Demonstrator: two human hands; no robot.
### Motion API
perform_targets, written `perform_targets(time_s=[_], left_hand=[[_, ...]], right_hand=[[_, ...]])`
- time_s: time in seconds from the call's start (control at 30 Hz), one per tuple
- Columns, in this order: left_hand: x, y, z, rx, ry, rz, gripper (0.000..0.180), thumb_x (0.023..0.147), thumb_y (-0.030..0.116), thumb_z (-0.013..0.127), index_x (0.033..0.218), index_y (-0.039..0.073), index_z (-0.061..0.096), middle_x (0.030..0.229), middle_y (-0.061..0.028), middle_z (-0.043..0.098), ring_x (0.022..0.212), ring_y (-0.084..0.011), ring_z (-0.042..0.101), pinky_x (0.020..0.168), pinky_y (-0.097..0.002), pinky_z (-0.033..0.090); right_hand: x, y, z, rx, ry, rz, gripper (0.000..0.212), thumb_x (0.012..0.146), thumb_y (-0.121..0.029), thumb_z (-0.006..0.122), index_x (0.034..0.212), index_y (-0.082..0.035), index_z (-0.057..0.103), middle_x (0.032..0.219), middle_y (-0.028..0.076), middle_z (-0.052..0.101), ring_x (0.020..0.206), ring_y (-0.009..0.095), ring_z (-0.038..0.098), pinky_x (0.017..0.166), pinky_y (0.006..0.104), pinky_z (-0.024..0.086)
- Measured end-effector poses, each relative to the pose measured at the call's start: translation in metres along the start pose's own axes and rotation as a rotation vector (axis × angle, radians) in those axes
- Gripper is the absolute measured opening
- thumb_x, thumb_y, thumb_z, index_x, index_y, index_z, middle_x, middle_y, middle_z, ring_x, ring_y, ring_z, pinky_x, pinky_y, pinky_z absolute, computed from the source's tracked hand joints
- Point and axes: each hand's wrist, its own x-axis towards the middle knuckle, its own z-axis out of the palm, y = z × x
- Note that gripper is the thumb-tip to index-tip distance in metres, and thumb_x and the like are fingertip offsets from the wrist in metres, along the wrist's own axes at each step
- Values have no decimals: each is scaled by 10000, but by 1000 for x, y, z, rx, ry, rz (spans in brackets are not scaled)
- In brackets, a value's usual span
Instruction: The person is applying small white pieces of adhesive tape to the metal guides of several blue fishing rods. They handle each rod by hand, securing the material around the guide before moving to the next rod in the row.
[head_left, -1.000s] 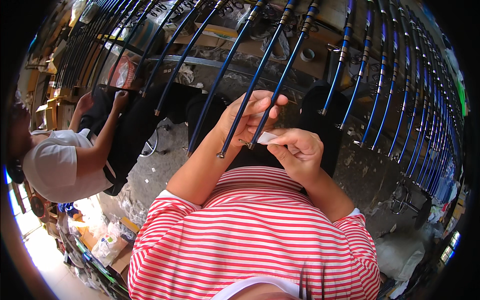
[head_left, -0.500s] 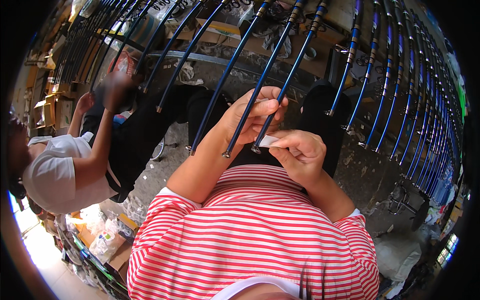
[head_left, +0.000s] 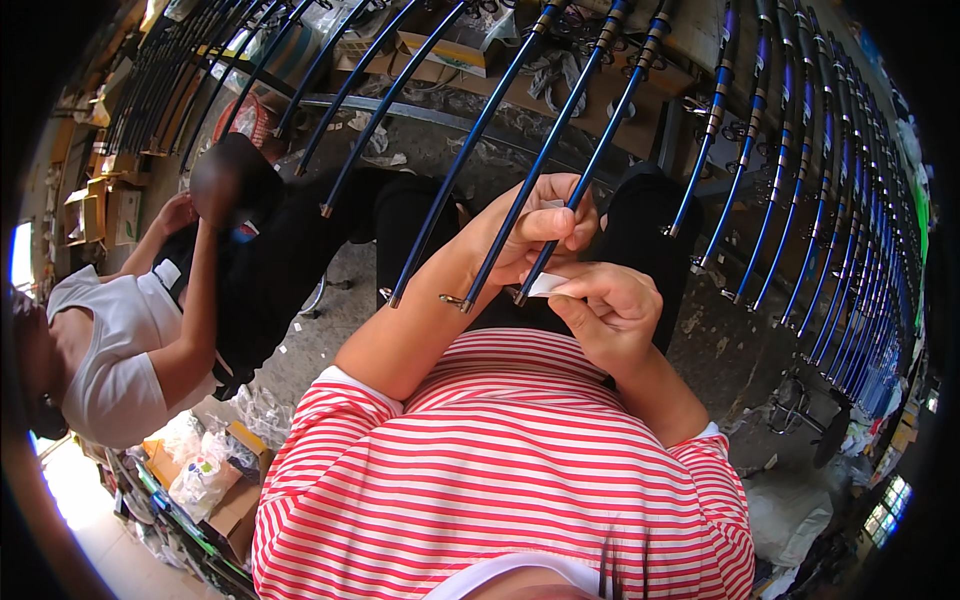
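Observation:
Several blue fishing rods hang down toward me, their tips nearest my body. My left hand (head_left: 545, 225) is closed around one fishing rod (head_left: 613, 127) a little above its tip, thumb on one side and fingers behind. A neighbouring rod (head_left: 553, 133) crosses in front of that hand and wrist, with a small metal guide at its end. Close to the tip of the held rod, my right hand (head_left: 612, 305) pinches a small white slip (head_left: 547, 285) between thumb and forefinger. The slip touches or lies right beside the rod; I cannot tell which.
More rods stand in a dense row (head_left: 830, 220) on the right, and others at upper left. On the left sits a co-worker in a white top (head_left: 130, 320). Cardboard boxes and plastic bags (head_left: 205, 485) lie at lower left. A metal bar (head_left: 420, 118) runs behind the rods.
The rods and both hands have shifted slightly right in the picture. My left hand still grips the rod and my right still pinches the slip. The co-worker's arms and head have moved a little.

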Motion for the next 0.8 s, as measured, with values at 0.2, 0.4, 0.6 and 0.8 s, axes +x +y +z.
perform_targets(time_s=[0.2,0.4,0.6,0.8], left_hand=[[4,2,3,-73,-59,-4,330,774,332,704,798,66,510,592,4,458,413,-27,335,340,-151,253],[-7,-1,-1,-127,90,-13,356,850,324,610,976,-4,553,696,-47,563,403,-32,349,340,-149,308],[-7,1,-4,-190,47,-4,320,887,272,561,1040,-9,546,758,-30,578,420,-26,337,344,-166,288],[25,2,-9,-373,215,-47,315,906,302,524,1027,14,562,780,-24,587,433,-25,313,363,-161,229]], right_hand=[[5,-10,1,-45,33,-38,123,720,-9,711,795,-1,613,792,152,662,708,204,665,595,241,510],[-8,-2,0,119,98,51,107,747,22,685,822,28,609,844,166,661,754,191,659,651,245,513],[-12,-2,-2,238,130,73,105,757,69,653,844,34,607,876,167,659,807,197,657,715,260,526],[-21,-7,-23,171,160,12,95,789,86,602,867,34,583,878,175,643,846,274,655,757,370,550]])
